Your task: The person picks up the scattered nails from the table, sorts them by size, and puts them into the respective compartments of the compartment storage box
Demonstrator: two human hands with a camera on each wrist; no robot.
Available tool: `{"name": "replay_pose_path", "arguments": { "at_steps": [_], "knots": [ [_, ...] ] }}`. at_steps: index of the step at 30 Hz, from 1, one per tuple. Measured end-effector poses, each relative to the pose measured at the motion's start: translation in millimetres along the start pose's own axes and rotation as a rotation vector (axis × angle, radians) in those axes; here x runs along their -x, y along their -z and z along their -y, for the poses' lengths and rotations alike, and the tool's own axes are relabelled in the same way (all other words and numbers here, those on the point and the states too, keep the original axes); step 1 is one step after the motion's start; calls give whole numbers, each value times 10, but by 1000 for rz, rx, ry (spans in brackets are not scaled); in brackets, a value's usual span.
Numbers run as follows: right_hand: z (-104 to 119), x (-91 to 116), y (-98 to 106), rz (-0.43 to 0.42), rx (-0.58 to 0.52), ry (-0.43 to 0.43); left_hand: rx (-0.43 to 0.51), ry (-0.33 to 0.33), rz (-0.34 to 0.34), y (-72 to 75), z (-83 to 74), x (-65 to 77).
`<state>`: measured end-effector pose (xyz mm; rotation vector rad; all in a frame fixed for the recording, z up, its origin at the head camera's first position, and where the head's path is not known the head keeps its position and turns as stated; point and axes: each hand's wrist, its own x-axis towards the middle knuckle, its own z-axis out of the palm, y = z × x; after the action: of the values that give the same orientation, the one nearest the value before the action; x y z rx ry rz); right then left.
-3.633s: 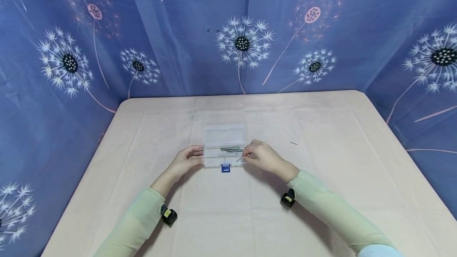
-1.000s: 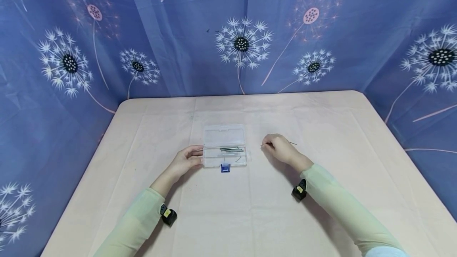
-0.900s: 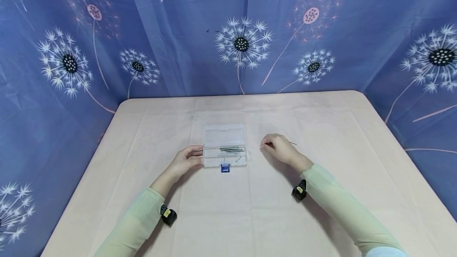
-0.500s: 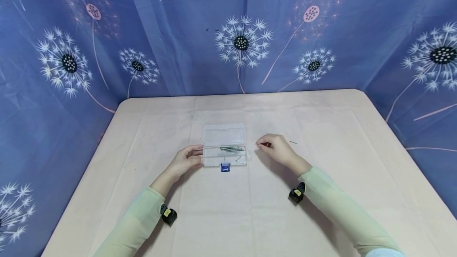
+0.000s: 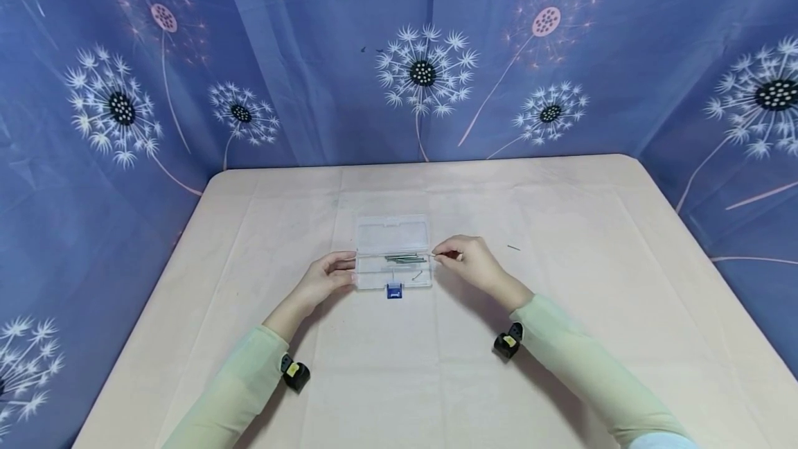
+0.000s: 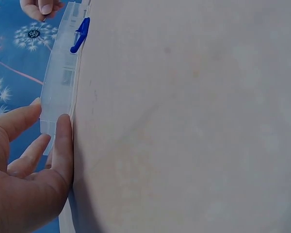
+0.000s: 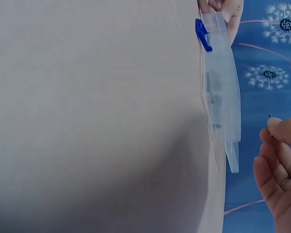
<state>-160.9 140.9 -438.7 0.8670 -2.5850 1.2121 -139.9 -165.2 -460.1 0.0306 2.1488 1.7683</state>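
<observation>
A clear plastic box [image 5: 374, 280] with a blue latch [image 5: 394, 291] stands with its lid [image 5: 393, 234] folded back. Several dark nails [image 5: 405, 258] lie in its rear part, and a small nail [image 5: 417, 275] lies at the front right. My left hand [image 5: 319, 284] holds the box's left end, thumb at the front corner. At the box's right edge, my right hand [image 5: 472, 265] pinches a small nail [image 7: 270, 117] between thumb and forefinger, its head just showing in the right wrist view.
Another nail [image 5: 514, 247] lies loose on the pale tablecloth [image 5: 374, 380], right of my right hand. A blue dandelion-print curtain [image 5: 330, 89] hangs behind the table and along both sides.
My right hand went from the box out to the right, then came back left to the box's right edge with a nail pinched. My left hand stays on the box.
</observation>
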Motion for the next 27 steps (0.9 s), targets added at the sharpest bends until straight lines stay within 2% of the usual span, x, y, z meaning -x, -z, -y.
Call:
{"name": "replay_pose_path", "arguments": {
  "at_steps": [7,16,27],
  "knots": [
    [82,-28,-82,49,-16,23,9,14,-9,-14,-18,6],
    [99,-49,-201,72,20,117,17,6,6,-5,-5,7],
    [96,-44,-205,89,80,106,30,-3,2,-9,10,-9]
  ]
}}
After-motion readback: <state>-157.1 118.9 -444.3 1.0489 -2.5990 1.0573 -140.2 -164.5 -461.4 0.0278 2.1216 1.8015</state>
